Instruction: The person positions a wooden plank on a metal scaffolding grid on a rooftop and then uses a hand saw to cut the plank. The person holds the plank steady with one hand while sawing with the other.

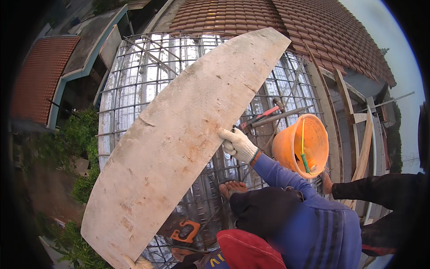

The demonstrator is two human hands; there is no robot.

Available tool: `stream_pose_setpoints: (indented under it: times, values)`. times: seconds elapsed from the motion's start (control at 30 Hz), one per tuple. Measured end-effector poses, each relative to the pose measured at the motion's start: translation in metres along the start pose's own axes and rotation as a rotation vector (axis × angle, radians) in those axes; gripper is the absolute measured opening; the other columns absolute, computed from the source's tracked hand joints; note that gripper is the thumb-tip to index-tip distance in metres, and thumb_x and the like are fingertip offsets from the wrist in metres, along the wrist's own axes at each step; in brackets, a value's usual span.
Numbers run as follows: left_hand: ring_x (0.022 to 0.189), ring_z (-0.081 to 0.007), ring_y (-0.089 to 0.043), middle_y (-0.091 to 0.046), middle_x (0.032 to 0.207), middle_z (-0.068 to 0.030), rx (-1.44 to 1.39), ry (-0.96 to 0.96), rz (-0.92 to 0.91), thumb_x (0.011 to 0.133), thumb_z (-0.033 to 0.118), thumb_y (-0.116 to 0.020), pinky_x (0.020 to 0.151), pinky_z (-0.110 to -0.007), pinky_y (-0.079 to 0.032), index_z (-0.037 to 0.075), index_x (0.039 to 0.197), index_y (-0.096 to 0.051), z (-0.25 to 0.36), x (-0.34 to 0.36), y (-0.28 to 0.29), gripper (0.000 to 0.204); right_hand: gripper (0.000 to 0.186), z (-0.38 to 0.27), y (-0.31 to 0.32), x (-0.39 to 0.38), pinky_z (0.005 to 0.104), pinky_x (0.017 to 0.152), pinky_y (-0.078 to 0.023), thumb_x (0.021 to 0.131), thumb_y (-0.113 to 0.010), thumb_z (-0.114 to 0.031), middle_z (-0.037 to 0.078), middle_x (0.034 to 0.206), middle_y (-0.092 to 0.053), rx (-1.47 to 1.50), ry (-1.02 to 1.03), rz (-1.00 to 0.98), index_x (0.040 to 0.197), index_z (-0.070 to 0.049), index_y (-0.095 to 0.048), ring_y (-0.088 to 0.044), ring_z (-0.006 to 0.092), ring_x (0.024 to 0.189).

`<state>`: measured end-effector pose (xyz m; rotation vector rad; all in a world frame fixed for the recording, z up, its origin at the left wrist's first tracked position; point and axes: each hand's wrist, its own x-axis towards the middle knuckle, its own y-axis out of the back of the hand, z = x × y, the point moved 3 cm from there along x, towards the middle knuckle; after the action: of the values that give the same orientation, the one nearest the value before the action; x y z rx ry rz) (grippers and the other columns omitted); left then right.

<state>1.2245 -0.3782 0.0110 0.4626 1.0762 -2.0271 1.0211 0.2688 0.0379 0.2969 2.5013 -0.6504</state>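
At the knitted-cloth fingers (225, 133), a rough, matt, wood-looking board (165, 136); to their right, a matt plastic bucket (285, 144); far left, glossy, ridged metal sheeting (151, 88).

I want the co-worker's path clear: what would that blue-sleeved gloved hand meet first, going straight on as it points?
The pale board, whose right-hand edge the gloved hand already appears to touch. Past the board, that line seems to cross the steel bar grid, though depth is unclear.

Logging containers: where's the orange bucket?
Head view, right of centre: orange bucket sits lower right of the red-handled tool, above the blue sleeve.
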Motion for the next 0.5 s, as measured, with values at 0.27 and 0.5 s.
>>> stream_pose_setpoints:
  times: [0.27,0.5]
  values:
    - [0.155,-0.0383,-0.053,-0.048,0.172,-0.0233,0.107,0.129,-0.235,0.115,0.018,-0.064,0.123,-0.055,-0.057,0.001,0.169,-0.041,-0.029,0.033,-0.01,0.061,0.014,0.015,0.062,0.058,0.0196,0.04,-0.028,0.109,-0.073,-0.024,-0.005,0.088,-0.063,0.096,0.076,0.058,0.11,-0.015,-0.063,-0.043,0.0021,0.054]
    - [0.15,-0.0429,-0.058,-0.053,0.166,-0.0274,0.075,0.103,-0.254,0.116,0.017,-0.059,0.121,-0.056,-0.059,-0.006,0.164,-0.044,-0.008,0.033,-0.037,0.054,0.071,0.085,0.01,0.019,0.0227,0.047,-0.037,0.108,-0.067,-0.064,0.013,0.125,-0.078,-0.133,-0.084,0.005,0.153,-0.009,-0.063,-0.048,0.0071,0.059]
